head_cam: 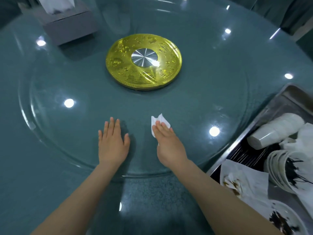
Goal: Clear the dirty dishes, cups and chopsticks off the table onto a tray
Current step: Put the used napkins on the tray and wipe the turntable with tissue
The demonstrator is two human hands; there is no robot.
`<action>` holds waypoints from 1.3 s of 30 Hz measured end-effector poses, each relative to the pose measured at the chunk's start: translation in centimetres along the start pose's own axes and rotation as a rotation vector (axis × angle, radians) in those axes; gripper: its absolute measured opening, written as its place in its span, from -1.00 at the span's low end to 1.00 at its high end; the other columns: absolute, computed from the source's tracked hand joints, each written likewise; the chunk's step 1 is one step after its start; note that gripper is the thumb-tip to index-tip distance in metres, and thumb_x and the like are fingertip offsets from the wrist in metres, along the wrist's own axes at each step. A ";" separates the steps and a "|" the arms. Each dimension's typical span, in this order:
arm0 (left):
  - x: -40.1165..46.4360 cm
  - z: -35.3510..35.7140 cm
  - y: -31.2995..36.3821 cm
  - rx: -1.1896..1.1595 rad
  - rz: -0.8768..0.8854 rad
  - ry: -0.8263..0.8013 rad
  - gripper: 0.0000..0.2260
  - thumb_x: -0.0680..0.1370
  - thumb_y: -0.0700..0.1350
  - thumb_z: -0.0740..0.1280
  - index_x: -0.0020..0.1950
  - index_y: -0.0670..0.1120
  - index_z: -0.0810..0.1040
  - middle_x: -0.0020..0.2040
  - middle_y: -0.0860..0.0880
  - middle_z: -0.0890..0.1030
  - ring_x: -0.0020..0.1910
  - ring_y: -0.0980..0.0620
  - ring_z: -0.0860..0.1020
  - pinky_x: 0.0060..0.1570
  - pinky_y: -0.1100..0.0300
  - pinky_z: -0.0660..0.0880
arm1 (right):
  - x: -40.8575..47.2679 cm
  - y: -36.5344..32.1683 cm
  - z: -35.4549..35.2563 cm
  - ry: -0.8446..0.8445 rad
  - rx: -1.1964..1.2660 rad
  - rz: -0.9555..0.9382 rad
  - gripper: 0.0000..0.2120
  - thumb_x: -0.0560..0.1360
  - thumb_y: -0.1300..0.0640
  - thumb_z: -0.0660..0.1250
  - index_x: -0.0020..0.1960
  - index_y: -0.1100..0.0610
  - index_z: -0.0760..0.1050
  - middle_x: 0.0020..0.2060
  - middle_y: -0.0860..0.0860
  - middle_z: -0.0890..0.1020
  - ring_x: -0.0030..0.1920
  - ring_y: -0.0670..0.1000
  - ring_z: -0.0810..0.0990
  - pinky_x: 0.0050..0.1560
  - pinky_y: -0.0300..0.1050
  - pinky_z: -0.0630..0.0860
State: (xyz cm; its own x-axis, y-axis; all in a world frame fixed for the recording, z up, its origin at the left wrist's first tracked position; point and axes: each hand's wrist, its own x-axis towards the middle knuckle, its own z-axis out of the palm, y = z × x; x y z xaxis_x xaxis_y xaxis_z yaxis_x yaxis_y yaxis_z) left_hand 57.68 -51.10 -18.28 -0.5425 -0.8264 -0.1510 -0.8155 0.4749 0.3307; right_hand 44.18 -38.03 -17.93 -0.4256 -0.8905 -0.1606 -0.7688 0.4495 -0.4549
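Note:
My left hand [112, 142] lies flat, fingers straight, on the glass turntable [50, 129]. My right hand [166, 143] presses a white paper tissue [158, 119] onto the glass with straight fingers. At the right edge a metal tray [277, 102] holds stacked white cups [274, 131] lying on their side, black chopsticks [247, 152], a stack of stained bowls [281, 168], used napkins [243, 178] and a dirty plate [284, 219].
A gold disc with a silver hub [144, 61] marks the turntable's centre. A grey tissue box [66, 19] stands at the back left on the teal table [20, 184]. Ceiling lights reflect off the glass.

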 end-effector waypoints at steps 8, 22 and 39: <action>-7.0 -2.1 -0.9 -0.207 0.032 -0.077 -0.49 0.63 -0.08 0.15 0.55 -0.14 0.10 0.57 -0.06 0.11 0.55 -0.01 0.01 0.49 0.06 -0.10 | -6.0 -1.7 0.5 -0.159 0.011 -0.141 -0.34 0.46 0.42 0.08 0.52 0.07 0.14 0.54 -0.08 0.08 0.53 -0.07 0.02 0.47 -0.23 -0.07; -14.2 -5.3 6.2 -0.372 0.195 -0.095 -0.54 0.62 -0.08 0.20 0.52 -0.03 0.23 0.52 0.04 0.24 0.52 0.12 0.12 0.40 0.23 0.10 | -22.1 7.6 -6.3 0.185 0.150 0.323 -0.49 0.61 0.09 0.18 0.52 0.07 0.14 0.47 -0.17 0.08 0.52 -0.11 0.06 0.46 -0.24 0.00; -17.4 -2.8 19.1 -0.384 0.281 -0.195 -0.58 0.59 -0.11 0.23 0.46 0.00 0.33 0.42 0.07 0.42 0.35 0.07 0.41 0.29 0.20 0.29 | -30.6 16.5 -12.0 0.515 0.642 0.562 -0.75 0.57 0.18 0.25 0.21 0.04 0.54 0.05 -0.17 0.59 0.04 -0.20 0.52 0.01 -0.36 0.35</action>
State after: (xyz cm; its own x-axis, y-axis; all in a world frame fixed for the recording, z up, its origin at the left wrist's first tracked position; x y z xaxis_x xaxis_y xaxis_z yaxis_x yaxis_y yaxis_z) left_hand 52.08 -28.50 -6.69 -0.7874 -0.5935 -0.1665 -0.5200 0.4945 0.6964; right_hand 38.78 -2.49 -10.01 -0.9207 -0.3524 -0.1677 -0.0528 0.5383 -0.8411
